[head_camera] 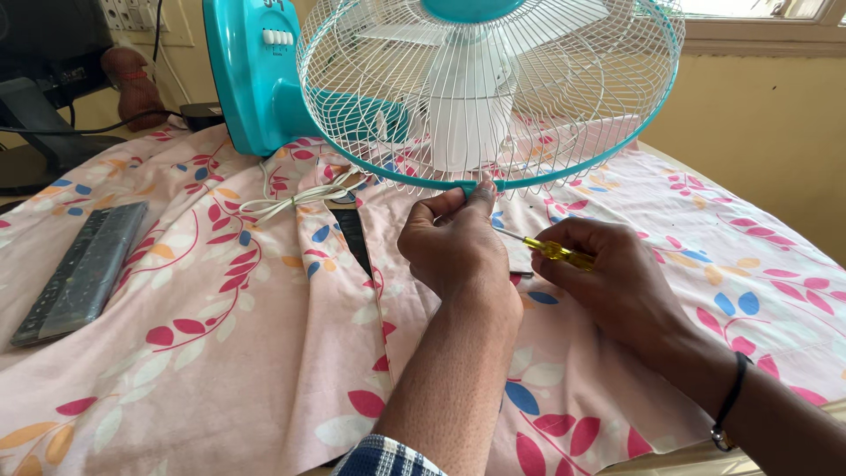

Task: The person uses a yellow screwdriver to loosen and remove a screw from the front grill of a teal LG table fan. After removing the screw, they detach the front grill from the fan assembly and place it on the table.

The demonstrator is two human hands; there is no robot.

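A teal table fan [256,75] lies on its side on a cloth-covered table, its white wire grille [493,84] facing me. My left hand [454,242] pinches the teal rim [423,181] of the grille at its lowest point, thumb and fingers closed on a small clip there. My right hand [612,278] holds a small yellow-handled screwdriver [551,249], its tip pointing left toward my left hand and the rim. A black band circles my right wrist.
The fan's white cord [295,198] lies coiled by its base. A dark remote control [84,269] rests at the left on the pink leaf-print cloth [220,335]. A black monitor stand [44,132] sits at the back left. A yellow wall stands behind.
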